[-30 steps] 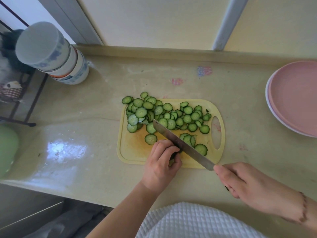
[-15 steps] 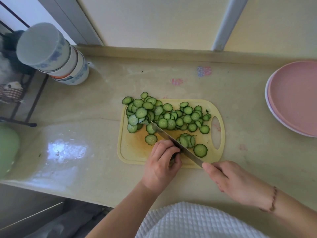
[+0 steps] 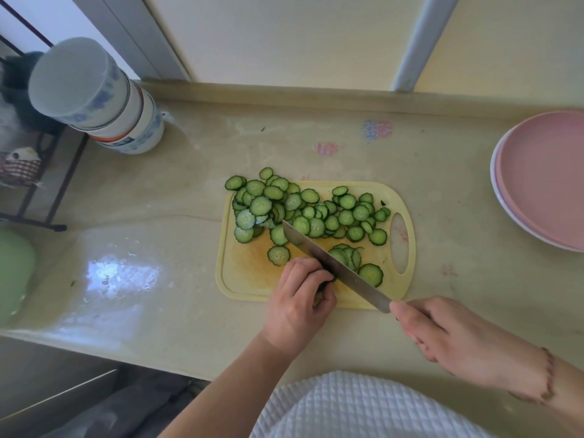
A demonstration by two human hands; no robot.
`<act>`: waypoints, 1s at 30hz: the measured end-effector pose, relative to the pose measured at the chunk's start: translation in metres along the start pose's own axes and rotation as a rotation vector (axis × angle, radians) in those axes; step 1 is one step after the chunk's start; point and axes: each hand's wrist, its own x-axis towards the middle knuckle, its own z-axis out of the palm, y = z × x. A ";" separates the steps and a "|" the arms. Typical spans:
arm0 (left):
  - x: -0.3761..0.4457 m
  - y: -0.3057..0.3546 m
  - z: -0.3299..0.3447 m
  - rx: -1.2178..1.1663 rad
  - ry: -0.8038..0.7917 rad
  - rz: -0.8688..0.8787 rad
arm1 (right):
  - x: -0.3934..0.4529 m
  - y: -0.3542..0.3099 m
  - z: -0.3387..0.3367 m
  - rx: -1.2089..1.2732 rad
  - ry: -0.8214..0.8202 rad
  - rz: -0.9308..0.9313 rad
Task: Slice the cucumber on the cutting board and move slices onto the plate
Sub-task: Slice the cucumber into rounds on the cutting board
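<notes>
Yellow plastic cutting board (image 3: 249,273) on a pale stone counter (image 3: 177,254), strewn with green cucumber slices (image 3: 309,213).

Left hand (image 3: 298,306) at the board's near edge, fingers curled down over a short dark cucumber stub (image 3: 328,277), mostly hidden beneath them. Right hand (image 3: 455,339) wrapped round the handle of a knife (image 3: 335,268), blade slanting across the board from near right to far left, running just beside the left fingertips. Main heap of slices along the far half of the board, a few spilling past its far-left corner onto the counter; a smaller cluster right of the blade. Stack of 2 plates (image 3: 550,181), pink on top, well apart at the right edge, bare of slices. Stacked bowls (image 3: 104,99) upside down at far left.
</notes>
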 end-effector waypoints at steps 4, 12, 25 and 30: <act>0.000 0.000 0.000 0.008 -0.002 -0.007 | -0.004 -0.001 -0.001 0.038 0.002 -0.009; -0.001 -0.001 0.001 -0.006 0.007 -0.002 | -0.007 -0.002 0.000 0.053 -0.011 -0.012; 0.001 -0.001 0.001 -0.009 0.021 0.007 | 0.021 0.005 0.022 -0.037 0.035 -0.027; -0.001 -0.001 0.001 -0.002 0.010 0.007 | 0.020 0.010 0.024 -0.010 0.070 -0.033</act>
